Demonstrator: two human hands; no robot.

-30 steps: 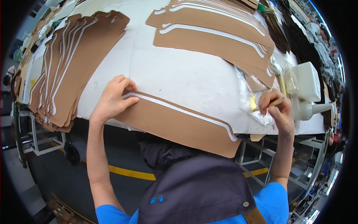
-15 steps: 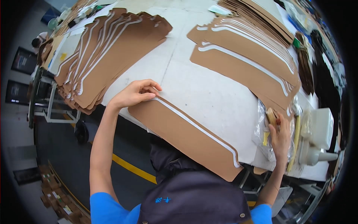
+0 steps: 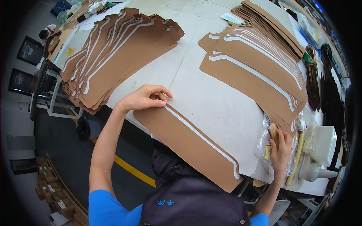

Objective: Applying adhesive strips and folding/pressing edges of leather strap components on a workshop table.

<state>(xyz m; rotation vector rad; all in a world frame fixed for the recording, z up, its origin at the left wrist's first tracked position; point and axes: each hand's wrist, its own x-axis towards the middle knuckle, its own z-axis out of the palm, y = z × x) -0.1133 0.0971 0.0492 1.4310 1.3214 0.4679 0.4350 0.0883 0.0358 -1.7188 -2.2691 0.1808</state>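
Observation:
A long brown panel (image 3: 184, 145), with a white strip along its upper edge, lies slantwise along the near table edge and partly overhangs it. My left hand (image 3: 147, 98) rests on the panel's upper left end, its fingers loosely bent and the thumb apart from the index finger. On the right, my right hand (image 3: 281, 152) has its fingers round a pale wooden piece (image 3: 273, 131), perhaps a tool handle. This sits over a clear plastic bag (image 3: 261, 145) beside something small and yellow. Its lower part is hidden by my fingers.
Fanned stacks of similar brown panels (image 3: 124, 67) lie at the far left and others (image 3: 249, 81) at the far right. A yellow stick (image 3: 296, 158) and a white plastic bottle (image 3: 316, 171) stand right of my right hand. The floor shows below the table.
The view has shifted slightly, so the table and its stacks sit lower and further right. My right hand has closed further round the wooden piece. My left hand stays at the panel's end.

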